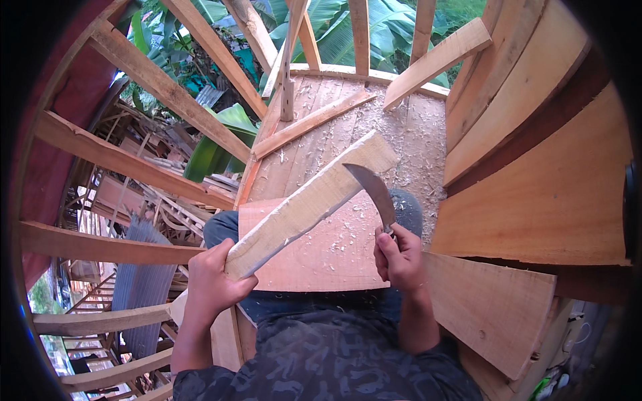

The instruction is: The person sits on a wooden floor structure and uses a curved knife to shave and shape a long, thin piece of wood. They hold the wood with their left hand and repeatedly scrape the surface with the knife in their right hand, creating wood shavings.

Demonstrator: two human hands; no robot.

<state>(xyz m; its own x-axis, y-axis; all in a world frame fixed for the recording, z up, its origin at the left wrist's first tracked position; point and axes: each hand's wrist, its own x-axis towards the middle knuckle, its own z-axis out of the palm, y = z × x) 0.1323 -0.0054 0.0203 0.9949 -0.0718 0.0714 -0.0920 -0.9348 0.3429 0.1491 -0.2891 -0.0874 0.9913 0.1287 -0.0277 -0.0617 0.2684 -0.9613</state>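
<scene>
A shaving-strewn plank floor (401,134) lies far, a flat board (321,257) across the lap, above it the rough wooden slat (314,200) clenched by the left hand (214,281), while the right hand (401,257) hides the curved knife (374,190) handle in its closed grip.

Both forearms up from lower edge, bare. Left hand (212,281) fisted round near end of a pale wood piece (311,200), knuckles up, thumb wrapped over the top, wrist bent slightly inward, forearm near vertical. Right hand (400,257) closed tight on handle of a curved blade (373,190), fingers curled toward the body, blade tip pointing up & left, wrist straight, forearm angled in from lower right. Hands apart, roughly level, left a bit lower.
</scene>
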